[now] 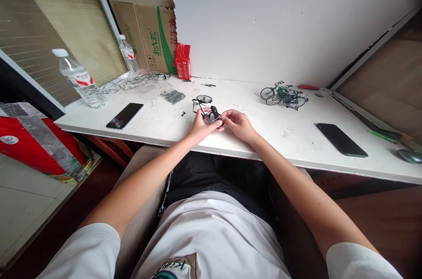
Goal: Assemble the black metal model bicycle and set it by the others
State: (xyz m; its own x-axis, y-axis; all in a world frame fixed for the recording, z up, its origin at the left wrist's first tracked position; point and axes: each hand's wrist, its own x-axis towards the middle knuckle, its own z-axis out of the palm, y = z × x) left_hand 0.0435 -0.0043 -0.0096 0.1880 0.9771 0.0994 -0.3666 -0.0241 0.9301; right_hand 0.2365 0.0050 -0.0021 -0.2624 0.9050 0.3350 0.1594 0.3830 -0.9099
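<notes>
A small black model bicycle [205,104] is held above the white table near its front edge, its front wheel pointing away from me. My left hand [202,127] is closed around the rear part of the model from the left. From the right, my right hand [239,124] pinches at the rear end beside the saddle; whether its fingertips grip the bicycle itself or a tiny part on it is hidden. A small black piece [183,113] lies on the table to the left of the model.
Finished-looking model bicycles [284,95] stand at the right. A bagged part [174,96] and part frames [138,81] lie left, near water bottles [82,81] and a red box [183,62]. One phone [124,115] lies left, another phone [342,139] right.
</notes>
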